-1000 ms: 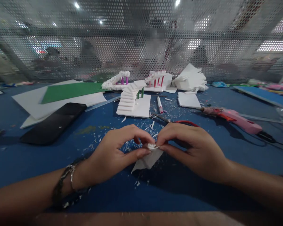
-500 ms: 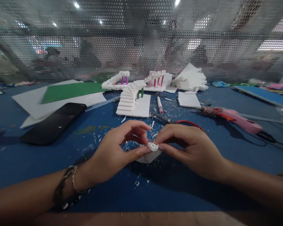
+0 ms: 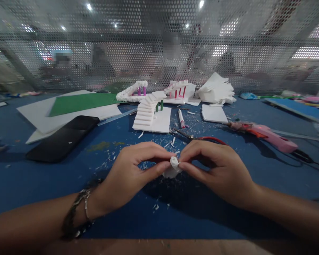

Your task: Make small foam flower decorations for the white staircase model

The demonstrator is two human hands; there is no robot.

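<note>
Both my hands meet over the blue table point(image 3: 21, 177), pinching a small white foam strip point(image 3: 173, 166) rolled into a tight coil. My left hand point(image 3: 133, 170), with a bracelet on its wrist, grips the roll from the left with thumb and fingertips. My right hand point(image 3: 215, 170) pinches it from the right. Only a short tail of the strip shows below the fingers.
Behind the hands lie red-handled scissors point(image 3: 202, 138), a pink glue gun point(image 3: 266, 134), a marker point(image 3: 181, 118), a white foam staircase model point(image 3: 151, 115), foam sheets point(image 3: 215, 92), a black phone point(image 3: 63, 138) and a green sheet point(image 3: 79, 102). White scraps litter the table. A perforated screen point(image 3: 159, 42) closes off the back.
The loose flap of the white strip has been rolled up between my fingers, so the coil is tighter and the hanging tail much shorter. The hands stayed in place.
</note>
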